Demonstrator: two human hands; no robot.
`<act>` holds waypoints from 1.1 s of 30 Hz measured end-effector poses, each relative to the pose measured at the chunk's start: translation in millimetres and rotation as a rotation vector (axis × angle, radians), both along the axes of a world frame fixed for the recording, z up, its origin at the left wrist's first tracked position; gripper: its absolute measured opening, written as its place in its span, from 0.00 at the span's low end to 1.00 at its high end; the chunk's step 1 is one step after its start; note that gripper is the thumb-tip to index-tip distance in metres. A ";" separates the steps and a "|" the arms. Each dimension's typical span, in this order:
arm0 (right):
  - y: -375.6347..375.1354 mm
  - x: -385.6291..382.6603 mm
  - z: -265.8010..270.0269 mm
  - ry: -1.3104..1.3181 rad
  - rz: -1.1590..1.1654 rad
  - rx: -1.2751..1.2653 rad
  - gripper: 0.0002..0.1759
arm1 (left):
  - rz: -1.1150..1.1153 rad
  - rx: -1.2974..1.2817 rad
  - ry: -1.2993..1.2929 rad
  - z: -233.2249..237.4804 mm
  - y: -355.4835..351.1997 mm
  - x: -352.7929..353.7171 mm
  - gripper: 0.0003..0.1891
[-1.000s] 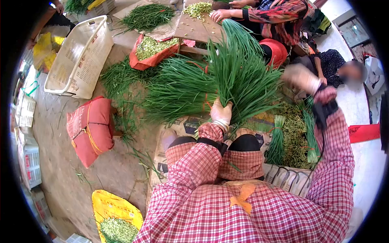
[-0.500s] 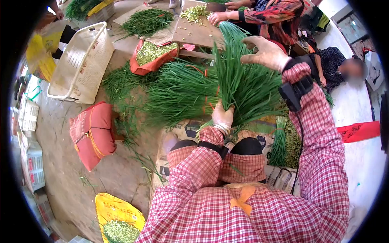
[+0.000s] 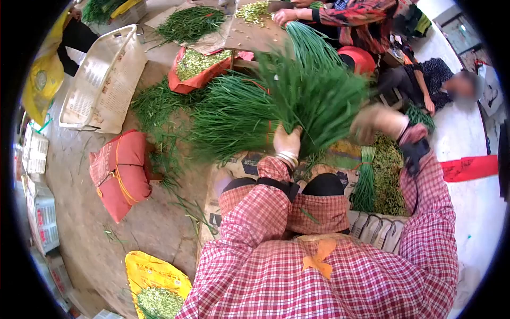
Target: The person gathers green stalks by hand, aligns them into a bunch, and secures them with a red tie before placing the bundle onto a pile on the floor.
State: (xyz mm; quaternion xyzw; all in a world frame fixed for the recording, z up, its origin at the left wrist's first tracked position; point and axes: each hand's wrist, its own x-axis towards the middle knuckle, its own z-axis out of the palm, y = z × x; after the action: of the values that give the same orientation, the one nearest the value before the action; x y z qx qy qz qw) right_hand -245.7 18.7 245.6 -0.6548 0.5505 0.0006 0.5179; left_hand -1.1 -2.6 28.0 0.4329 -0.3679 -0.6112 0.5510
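My left hand, in a pale glove, is closed around the lower end of a bunch of green chives. The leaves fan out upward and are blurred. My right hand is at the right of the bunch, apart from it and smeared by motion, so its fingers cannot be made out. Under and left of the held bunch lie more chives, tied in places with orange bands. A small tied bundle rests on the mat to the right of my knees, beside a heap of short cut pieces.
Ahead is a low board where another person's hands hold chives. A red bag of cuttings, white crate, red tied cushion and yellow bag stand on the left. Another person sits at right.
My right hand has moved down and right, away from the tops of the chives. The bunch in my left hand has shifted slightly left, its leaves spreading. A yellow bag at far left moved.
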 end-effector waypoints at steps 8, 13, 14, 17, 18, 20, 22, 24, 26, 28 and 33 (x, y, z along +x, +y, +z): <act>57.5 22.9 -143.1 -0.093 -0.724 -0.036 0.40 | -0.078 0.404 0.457 -8.4 -10.6 -2.5 0.20; 9.6 75.3 -162.9 -0.469 -0.956 -0.244 0.32 | -0.152 0.404 0.630 -3.2 -9.8 -6.1 0.19; 8.2 85.3 -152.6 -0.551 -1.042 -0.239 0.28 | -0.132 0.418 0.651 20.3 -7.9 -0.1 0.21; -4.3 111.3 -167.2 -0.346 -1.249 -0.532 0.27 | -0.180 0.277 0.634 9.5 -15.0 -8.6 0.34; -0.9 118.3 -173.1 -0.433 -1.157 -0.578 0.28 | -0.190 0.203 0.491 8.0 -10.9 -11.8 0.36; 4.8 121.0 -203.1 -0.290 -1.077 -0.639 0.29 | -0.213 0.027 0.283 3.9 -12.3 -11.6 0.44; 14.6 125.9 -216.0 -0.570 -1.058 -0.603 0.28 | -0.211 0.217 0.356 1.8 -13.6 -9.0 0.44; 19.1 118.1 -196.2 -0.590 -1.154 -0.453 0.24 | -0.150 0.332 0.275 6.8 -16.5 -1.7 0.34; 26.9 112.8 -196.9 -0.781 -1.193 -0.500 0.18 | -0.111 0.370 0.386 -5.2 -12.3 -1.2 0.24; 32.5 102.6 -196.6 -0.715 -1.231 -0.504 0.16 | -0.092 0.406 0.410 -19.9 -8.3 -5.7 0.23; 39.7 90.2 -180.6 -0.648 -1.290 -0.515 0.20 | -0.184 0.446 0.444 -7.3 -1.4 -9.4 0.23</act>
State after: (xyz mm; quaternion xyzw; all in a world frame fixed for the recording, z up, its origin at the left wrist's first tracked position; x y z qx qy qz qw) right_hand -155.5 58.5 64.9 -0.2713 0.6271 -0.6222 0.3822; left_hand -10.6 -3.9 20.7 0.3639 -0.1336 -0.8034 0.4520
